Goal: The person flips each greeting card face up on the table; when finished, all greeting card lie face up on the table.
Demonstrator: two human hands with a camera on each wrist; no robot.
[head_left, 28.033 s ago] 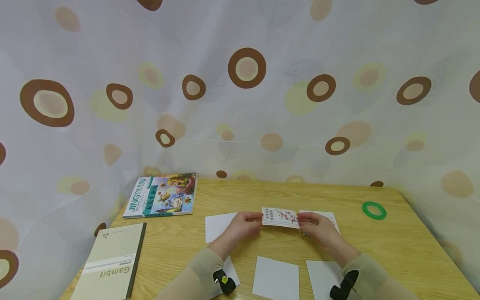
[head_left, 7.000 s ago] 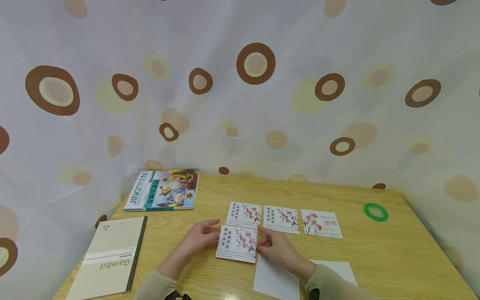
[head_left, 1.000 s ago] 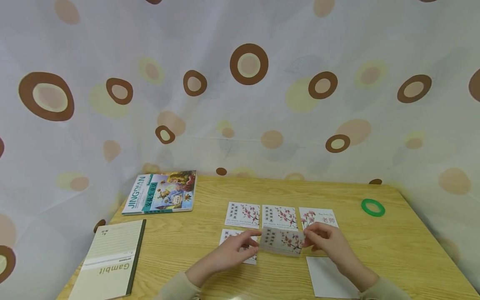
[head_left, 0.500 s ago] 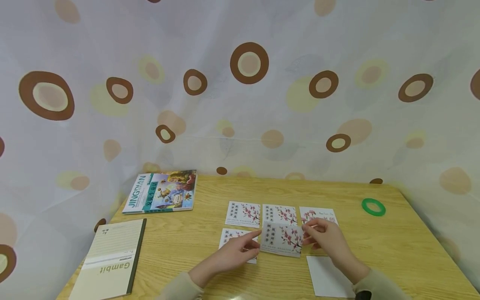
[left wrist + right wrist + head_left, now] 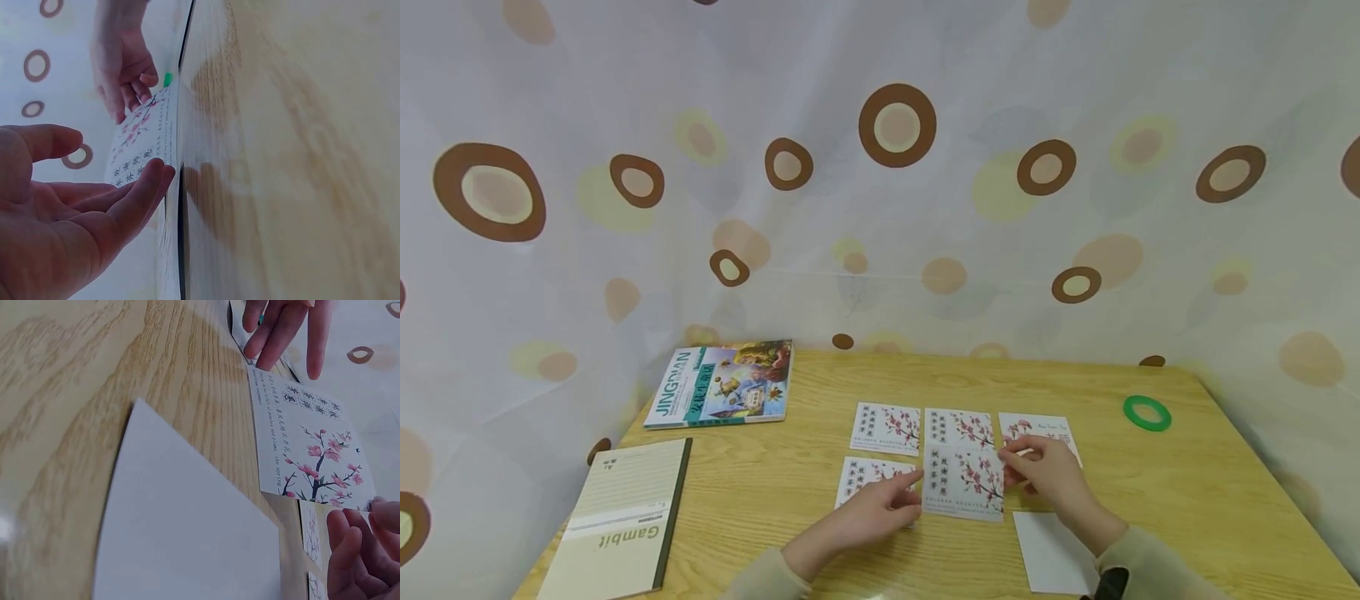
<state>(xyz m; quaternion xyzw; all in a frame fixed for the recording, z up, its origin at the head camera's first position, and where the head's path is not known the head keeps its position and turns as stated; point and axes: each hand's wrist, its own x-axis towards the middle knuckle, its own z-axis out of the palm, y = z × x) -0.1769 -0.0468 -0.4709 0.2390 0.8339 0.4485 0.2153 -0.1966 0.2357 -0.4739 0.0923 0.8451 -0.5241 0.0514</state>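
In the head view a blossom-printed card (image 5: pixel 962 485) is held in the middle of the table, its far edge overlapping the blossom card (image 5: pixel 961 425) behind. The right wrist view shows it tilted off the wood. My right hand (image 5: pixel 1051 477) pinches its right edge near the far corner. My left hand (image 5: pixel 874 508) reaches to its left edge with extended fingers, the thumb apart in the left wrist view. Under that hand lies another blossom card (image 5: pixel 859 479), partly hidden. A blank white card (image 5: pixel 1052 554) lies nearer me on the right.
Behind are a blossom card (image 5: pixel 886 429) and a carnation card (image 5: pixel 1037 425), partly covered by my right hand. A storybook (image 5: pixel 726 383) and notebook (image 5: pixel 617 517) lie on the left. A green ring (image 5: pixel 1147 413) sits at the right.
Since 28 seconds ago, several blank cards have come to show printed faces. Over the last second the held card has tipped flatter and its near edge has come slightly towards me.
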